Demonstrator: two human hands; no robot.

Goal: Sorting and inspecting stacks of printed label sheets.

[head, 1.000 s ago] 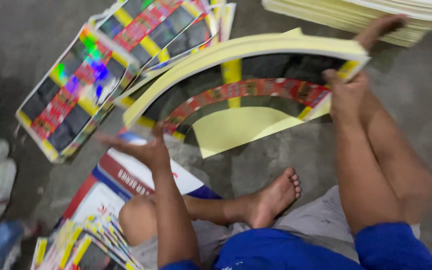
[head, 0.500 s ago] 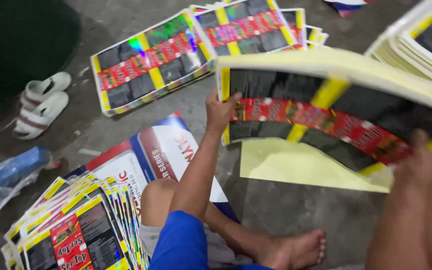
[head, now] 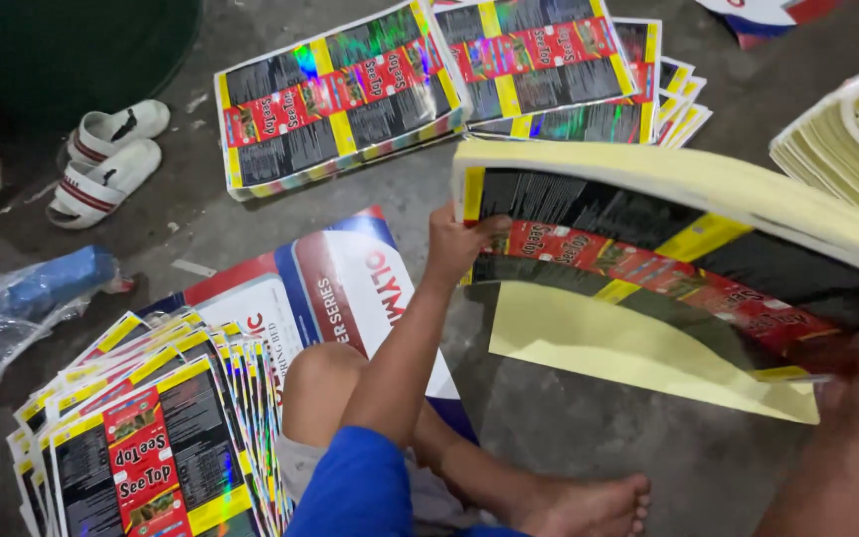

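A thick bundle of glossy printed sheets [head: 668, 249], black with yellow and red bands and pale yellow backs, arches above the concrete floor. My left hand [head: 454, 244] grips its left edge, thumb on the printed face. My right hand [head: 852, 383] holds the bundle's lower right end, blurred at the frame edge. A single pale yellow sheet [head: 608, 348] lies on the floor beneath the bundle. I sit on the floor with a bare knee [head: 325, 373] and foot [head: 579, 502] below my left arm.
Two stacks of the same sheets [head: 340, 99] [head: 549, 60] lie at the back, another pile [head: 847, 139] at right. A fanned pile [head: 151, 438] sits at lower left on a red, white and blue banner [head: 350, 283]. Sandals [head: 106, 159] and a plastic bag [head: 22, 298] lie left.
My left hand left the banner by my knee and took hold of the bundle's left edge. Since half a second ago both hands hold the bundle almost still.
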